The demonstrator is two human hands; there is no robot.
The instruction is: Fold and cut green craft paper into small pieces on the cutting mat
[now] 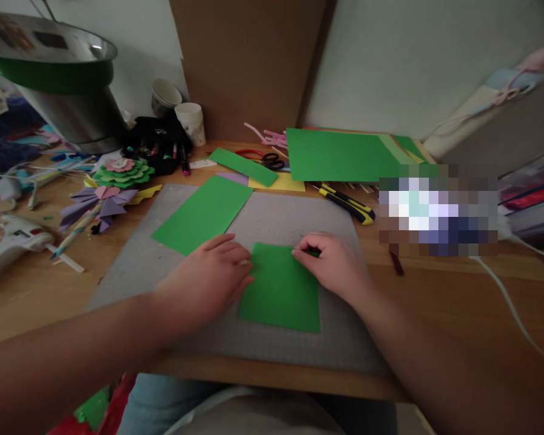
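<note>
A square sheet of green paper (pixel 278 293) lies on the grey cutting mat (pixel 340 338) in front of me. At its upper right corner my right hand (pixel 329 257) is closed in a pinch, thumb and forefinger on the paper's edge. My left hand (pixel 217 269) rests along the left edge of the same sheet, fingers stretched and a little apart, fingertips touching the paper. A larger green rectangle (pixel 204 214) lies beyond my left hand, partly over the mat's far edge. A narrow green strip (pixel 245 166) lies behind it.
A yellow-and-black utility knife (pixel 347 202) lies at the mat's far right. Scissors (pixel 272 161) and stacked green sheets (pixel 335 154) are behind. Leftward are a paper flower (pixel 124 174), a glue gun (pixel 20 241) and a metal bucket (pixel 79 109). A white cable (pixel 503 296) runs at right.
</note>
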